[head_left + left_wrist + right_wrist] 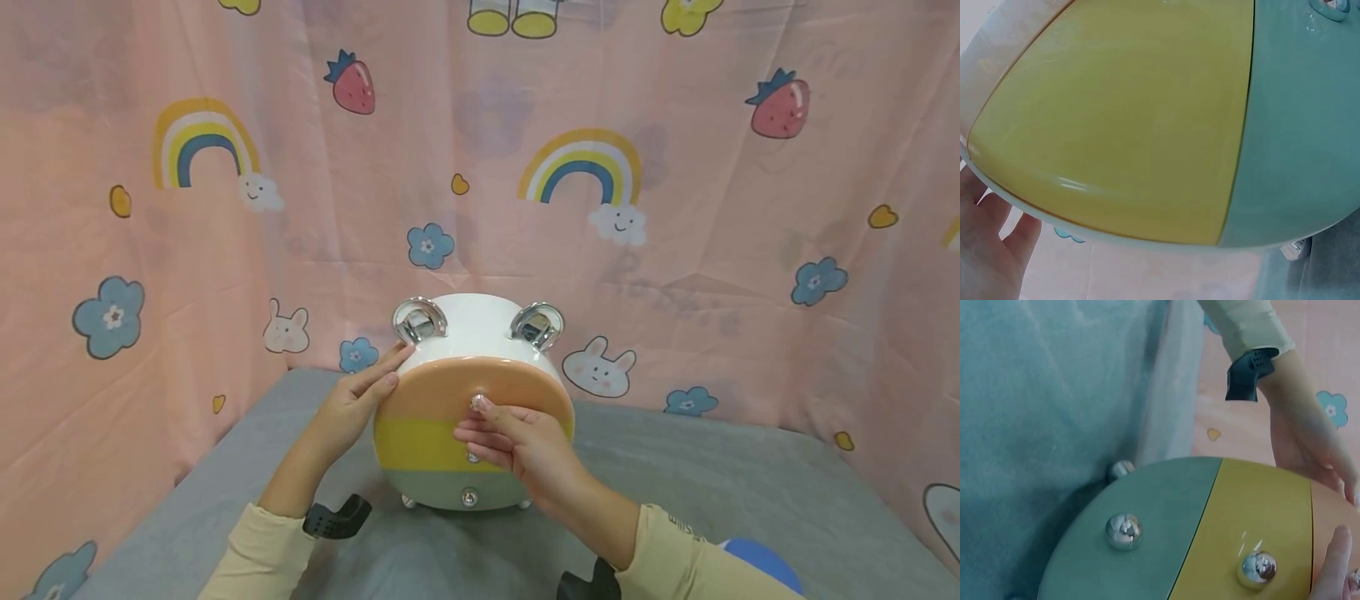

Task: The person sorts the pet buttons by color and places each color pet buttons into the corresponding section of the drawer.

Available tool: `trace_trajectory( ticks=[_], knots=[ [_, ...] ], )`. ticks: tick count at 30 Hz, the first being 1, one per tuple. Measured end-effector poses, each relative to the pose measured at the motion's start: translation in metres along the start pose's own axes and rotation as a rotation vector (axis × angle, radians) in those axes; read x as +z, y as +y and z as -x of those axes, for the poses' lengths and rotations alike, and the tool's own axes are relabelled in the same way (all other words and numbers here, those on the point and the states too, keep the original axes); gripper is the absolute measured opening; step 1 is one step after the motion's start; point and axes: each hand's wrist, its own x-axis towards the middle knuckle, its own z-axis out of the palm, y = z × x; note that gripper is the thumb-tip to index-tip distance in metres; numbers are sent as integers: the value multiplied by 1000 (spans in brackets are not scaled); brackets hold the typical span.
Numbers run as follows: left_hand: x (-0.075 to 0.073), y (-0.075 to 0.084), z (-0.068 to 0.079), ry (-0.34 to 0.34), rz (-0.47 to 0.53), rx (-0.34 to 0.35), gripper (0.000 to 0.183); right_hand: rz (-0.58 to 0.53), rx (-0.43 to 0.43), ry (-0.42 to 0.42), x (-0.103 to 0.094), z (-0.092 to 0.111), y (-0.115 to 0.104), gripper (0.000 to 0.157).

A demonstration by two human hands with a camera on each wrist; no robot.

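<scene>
A rounded white cabinet point(480, 321) stands upright, its front split into an orange drawer point(438, 387), a yellow drawer point(412, 442) and a green drawer point(423, 490). Each drawer front bears a round silver knob, and two chrome ear-like rings point(420, 320) sit on top. My right hand point(536, 446) pinches the orange drawer's knob point(477, 402) between thumb and finger; its other fingers stretch across the yellow front. Against the cabinet's upper left side rests my left hand point(348, 417), fingers extended along the edge. All three drawer fronts lie flush in the head view.
Grey cloth covers the table point(712, 475) under the cabinet's small silver feet point(408, 502). A pink patterned curtain point(480, 233) hangs behind and at both sides. Part of a blue rounded object point(765, 562) shows beside my right sleeve.
</scene>
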Motion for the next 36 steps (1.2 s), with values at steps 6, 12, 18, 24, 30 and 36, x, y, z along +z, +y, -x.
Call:
trace_trajectory(
  ticks=[6, 12, 18, 24, 30, 36],
  knots=[
    [-1, -2, 2, -14, 10, 0, 46, 24, 1, -22, -7, 2, 3, 41],
    [0, -3, 4, -14, 5, -10, 46, 64, 62, -3, -16, 7, 14, 42],
    [-1, -4, 3, -10, -4, 15, 46, 68, 148, -20, -23, 11, 30, 49],
    [-2, -4, 2, -11, -2, 21, 46, 51, 208, -39, -24, 10, 43, 52],
    [-1, -4, -1, -5, 2, 19, 46, 21, 236, -24, -19, 7, 48, 57],
    [0, -2, -1, 9, -7, 4, 46, -25, 220, -19, -13, 3, 50, 48]
  ],
)
